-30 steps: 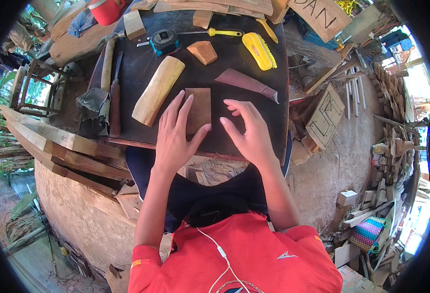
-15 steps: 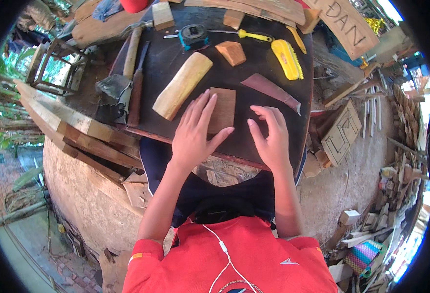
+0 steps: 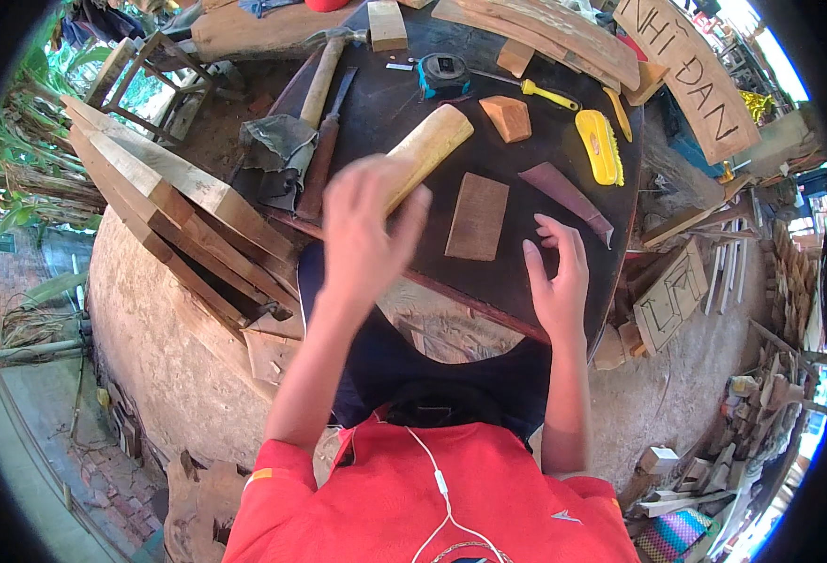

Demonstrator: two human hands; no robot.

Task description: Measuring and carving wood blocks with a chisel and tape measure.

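My left hand (image 3: 366, 239) is over the near end of a pale, rounded wood block (image 3: 440, 136), covering that end. Motion smears its fingers, so whether they grip the block cannot be told. A flat reddish-brown wooden rectangle (image 3: 477, 218) lies on the dark table between my two hands, touched by neither. To its right, my right hand (image 3: 561, 281) hovers near the table's front edge, fingers loosely bent, thumb apart, holding nothing. Just beyond that hand lies a curled strip of brown sandpaper (image 3: 568, 199).
Farther back are a tape measure (image 3: 443, 75), a yellow-handled screwdriver (image 3: 549, 94), an orange-brown wood chunk (image 3: 505, 119) and a yellow brush (image 3: 599, 147). A hammer (image 3: 321, 84), a chisel (image 3: 324, 155) and a grey cloth (image 3: 280, 150) lie left. Long timbers (image 3: 179, 220) stand beside the table.
My left hand has left the brown wooden rectangle and moved left onto the pale block. My right hand stays open near the table edge. The whole view has shifted, moving the table rightward.
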